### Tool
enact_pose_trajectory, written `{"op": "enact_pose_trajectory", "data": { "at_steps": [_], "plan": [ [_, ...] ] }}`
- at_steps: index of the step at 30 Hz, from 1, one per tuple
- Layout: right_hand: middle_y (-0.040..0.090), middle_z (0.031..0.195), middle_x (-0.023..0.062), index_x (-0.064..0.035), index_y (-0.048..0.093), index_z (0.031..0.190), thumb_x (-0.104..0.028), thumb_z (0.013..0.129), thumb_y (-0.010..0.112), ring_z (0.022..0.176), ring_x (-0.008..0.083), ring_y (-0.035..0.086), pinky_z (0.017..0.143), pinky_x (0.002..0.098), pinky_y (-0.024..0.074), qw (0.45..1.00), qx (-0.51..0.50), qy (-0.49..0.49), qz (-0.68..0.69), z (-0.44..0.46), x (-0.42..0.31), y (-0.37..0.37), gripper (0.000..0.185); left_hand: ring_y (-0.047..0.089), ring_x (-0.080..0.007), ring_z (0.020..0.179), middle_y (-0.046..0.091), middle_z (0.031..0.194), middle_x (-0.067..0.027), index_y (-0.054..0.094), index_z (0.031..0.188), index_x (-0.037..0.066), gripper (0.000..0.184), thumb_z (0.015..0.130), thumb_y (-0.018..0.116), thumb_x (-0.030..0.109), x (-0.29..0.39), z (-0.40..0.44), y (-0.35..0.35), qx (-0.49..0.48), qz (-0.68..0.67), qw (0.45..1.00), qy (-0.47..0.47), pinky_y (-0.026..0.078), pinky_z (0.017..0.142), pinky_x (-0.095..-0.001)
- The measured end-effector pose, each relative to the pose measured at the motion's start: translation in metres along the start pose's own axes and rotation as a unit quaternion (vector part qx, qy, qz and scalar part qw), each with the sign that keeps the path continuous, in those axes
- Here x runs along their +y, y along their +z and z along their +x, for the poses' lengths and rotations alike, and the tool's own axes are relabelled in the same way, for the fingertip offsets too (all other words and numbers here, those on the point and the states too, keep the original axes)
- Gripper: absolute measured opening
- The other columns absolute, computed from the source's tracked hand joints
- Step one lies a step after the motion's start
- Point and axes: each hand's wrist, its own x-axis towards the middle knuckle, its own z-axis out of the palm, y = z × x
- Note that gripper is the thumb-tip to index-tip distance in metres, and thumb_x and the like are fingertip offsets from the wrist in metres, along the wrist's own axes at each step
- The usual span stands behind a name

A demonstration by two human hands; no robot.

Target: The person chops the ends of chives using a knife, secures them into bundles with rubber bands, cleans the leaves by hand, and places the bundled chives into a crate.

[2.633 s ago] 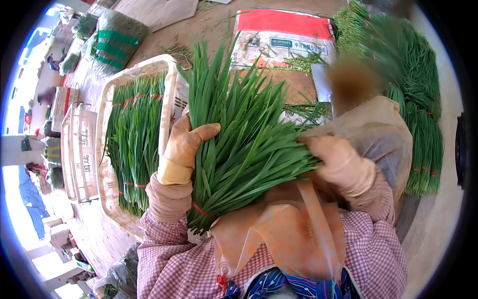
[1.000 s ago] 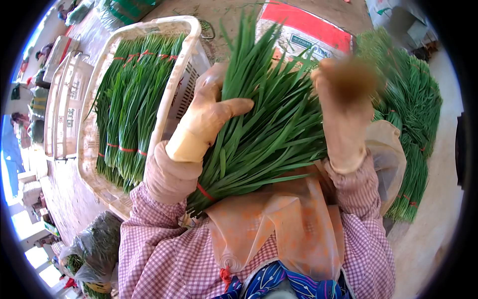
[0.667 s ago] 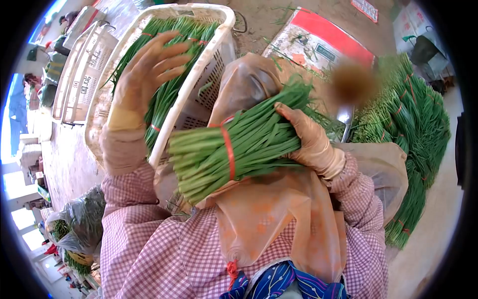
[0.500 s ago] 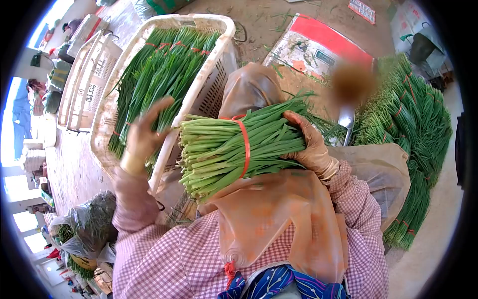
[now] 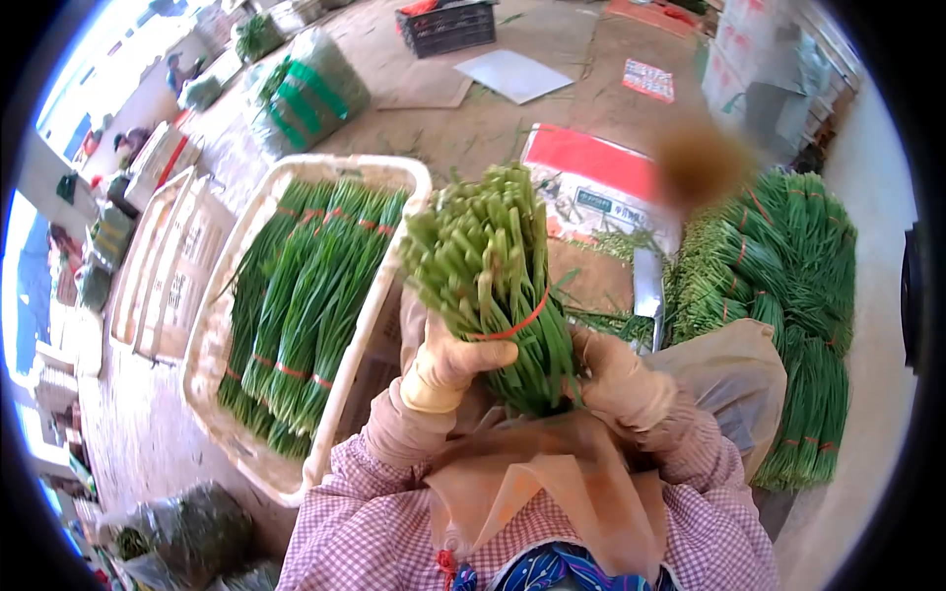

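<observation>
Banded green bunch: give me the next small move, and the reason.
Probably pat the stem ends level with the left hand, the right hand steadying the bunch: the ends face up and look staggered, the red band already rings the bunch, and both hands are at its sides.

The bundle (image 5: pixel 498 286) stands between my left hand (image 5: pixel 448 360) and my right hand (image 5: pixel 626 379). To the left of my left hand sits a crate (image 5: pixel 341 404), with tied bunches (image 5: pixel 296 305) lying in it; past that, farther left, are other crates (image 5: pixel 163 266). Behind my left hand, off to its left, lies a plastic bag (image 5: pixel 192 532). Ahead of my right hand is a blade (image 5: pixel 647 281), and beyond it a sack (image 5: pixel 601 177) lies on the floor. Farther ahead are a board (image 5: pixel 514 76) and a bin (image 5: pixel 448 32). To the right of my right hand lies a pile of bunches (image 5: pixel 798 286).
</observation>
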Motion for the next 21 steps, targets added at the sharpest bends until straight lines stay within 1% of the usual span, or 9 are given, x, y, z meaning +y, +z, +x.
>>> {"op": "enact_pose_trajectory", "data": {
  "at_steps": [1,2,6,8,11,16,18,19,21],
  "plan": [
    [0.054,0.134,0.0121,0.0,0.034,0.145,-0.022,0.085,0.073,0.118,0.0194,0.055,0.1,0.0334,0.043,0.938,-0.094,0.1,-0.319,0.004,-0.048,-0.009,0.075,0.058,-0.0204,0.107,0.062,0.118,-0.0076,0.05,0.132,-0.001,0.083,0.06,0.086,0.023,0.0,0.011,0.001,-0.003,0.01,1.0,0.023,0.046,0.097,-0.0352],
    [0.055,0.135,0.0128,-0.0012,0.035,0.146,-0.016,0.084,0.074,0.119,0.0192,0.055,0.099,0.0335,0.0436,0.759,-0.174,0.196,-0.595,0.008,-0.075,-0.019,0.075,0.058,-0.0187,0.106,0.062,0.117,-0.0058,0.051,0.132,-0.001,0.086,0.058,0.087,0.025,-0.001,0.022,0.002,-0.006,0.021,0.999,0.047,0.046,0.096,-0.0343],
    [0.051,0.137,0.0135,-0.0024,0.029,0.15,-0.035,0.09,0.066,0.112,0.0218,0.057,0.091,0.037,0.047,0.868,0.02,0.089,-0.488,-0.003,-0.082,-0.085,0.077,0.058,-0.018,0.107,0.062,0.118,-0.006,0.05,0.133,0.0,0.085,0.059,0.086,0.02,0.003,0.059,0.016,0.0,0.049,0.998,0.046,0.045,0.097,-0.0337],
    [0.046,0.143,0.0123,-0.0022,0.029,0.15,-0.044,0.092,0.061,0.122,0.0229,0.051,0.101,0.0364,0.041,0.963,0.135,-0.159,-0.172,0.014,-0.059,-0.082,0.078,0.058,-0.0179,0.108,0.062,0.12,-0.0075,0.05,0.131,0.0,0.083,0.059,0.086,0.015,0.0,0.078,0.027,0.002,0.094,0.992,0.082,0.045,0.098,-0.0344],
    [0.04,0.147,0.0144,-0.0015,0.028,0.15,-0.046,0.097,0.054,0.138,0.023,0.033,0.114,0.0348,0.0235,0.957,0.088,-0.255,-0.11,0.066,0.029,-0.069,0.073,0.059,-0.0196,0.109,0.062,0.12,-0.0103,0.049,0.13,0.0,0.086,0.057,0.09,0.018,-0.01,0.114,0.033,-0.01,0.226,0.971,0.076,0.046,0.097,-0.0343],
    [0.056,0.131,0.0119,0.0007,0.043,0.141,-0.029,0.095,0.062,0.12,0.0219,0.051,0.101,0.0331,0.0418,0.997,0.06,0.045,0.004,0.071,0.105,-0.111,0.058,0.063,-0.0264,0.106,0.065,0.114,-0.0156,0.048,0.127,-0.001,0.089,0.055,0.092,0.026,-0.027,0.186,0.012,-0.045,0.62,0.783,0.014,0.049,0.094,-0.0362],
    [0.068,0.098,0.0057,-0.0006,0.063,0.12,-0.019,0.091,0.067,0.087,0.0156,0.062,0.077,0.0306,0.0515,0.949,0.275,0.081,-0.132,0.066,0.168,-0.155,0.034,0.063,-0.0306,0.106,0.065,0.111,-0.0189,0.047,0.128,0.0,0.091,0.053,0.091,0.028,-0.053,0.217,0.0,-0.093,0.698,0.71,-0.034,0.049,0.093,-0.0378],
    [0.068,0.089,0.0061,-0.0022,0.065,0.111,-0.021,0.091,0.066,0.08,0.0149,0.061,0.073,0.0285,0.0492,0.914,0.369,0.168,-0.003,0.062,0.213,-0.186,0.027,0.062,-0.0331,0.106,0.064,0.11,-0.0195,0.044,0.13,0.0,0.094,0.053,0.09,0.029,-0.07,0.229,-0.009,-0.101,0.737,0.668,-0.025,0.048,0.094,-0.0392],
    [0.07,0.093,0.0106,-0.0034,0.064,0.113,-0.018,0.092,0.061,0.081,0.0189,0.064,0.075,0.0311,0.0495,0.845,0.444,0.222,-0.202,0.04,0.224,-0.219,0.026,0.058,-0.0351,0.113,0.06,0.119,-0.0195,0.038,0.137,0.004,0.103,0.054,0.089,0.034,-0.104,0.251,-0.021,-0.102,0.796,0.592,-0.081,0.046,0.098,-0.0414]
  ]
}}
